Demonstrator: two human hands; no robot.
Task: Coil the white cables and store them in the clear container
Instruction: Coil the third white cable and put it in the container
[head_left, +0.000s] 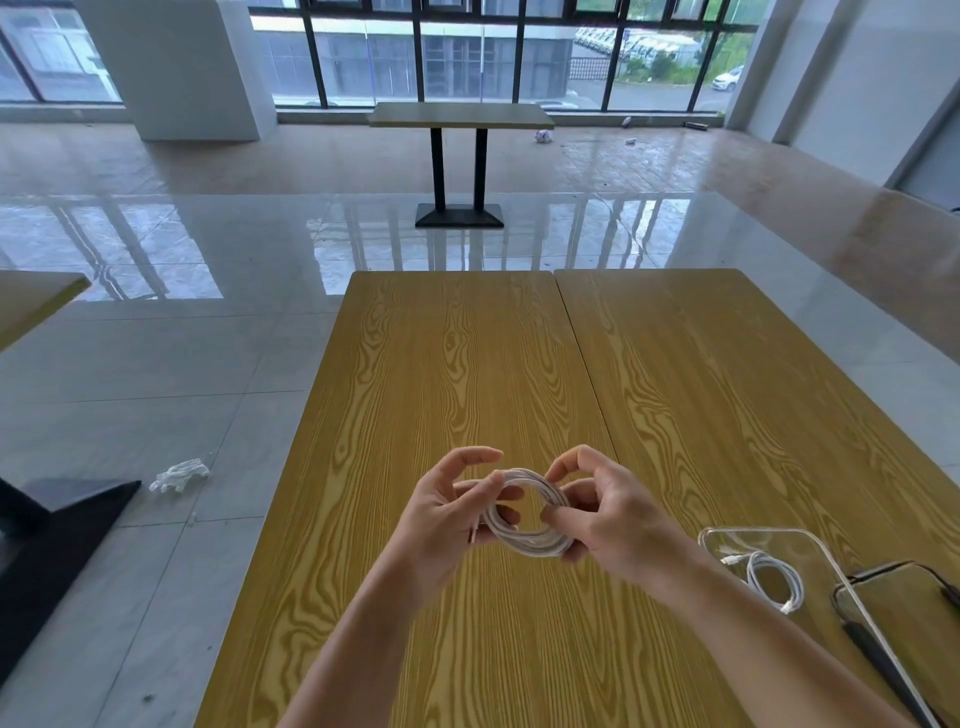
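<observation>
**Desk:** What have you got in front of you, biggest things first?

**Me:** From my seat I see a wood-grain table, two yellow tops pushed together with a seam running away from me. Beyond it, glossy floor tiles, another table on black legs, and a wall of windows. A crumpled white scrap lies on the floor to the left of my table.

**Desk:** And the container?

**Me:** The clear container sits on the table at the near right, just beside my right forearm. One coiled white cable already lies inside it, a plug end showing at its left. A dark flat item with a dark cord lies just right of the container; I cannot tell what it is.

**Desk:** The hands?

**Me:** Both are raised over the table's near middle, holding a second white cable coil between them. My left hand grips the coil's left side, fingers curled round the loops, index finger lifted. My right hand pinches the right side between thumb and fingers.

**Desk:** Is the coil touching the table?

**Me:** I cannot tell; it looks held above it, well apart from the container.
</observation>
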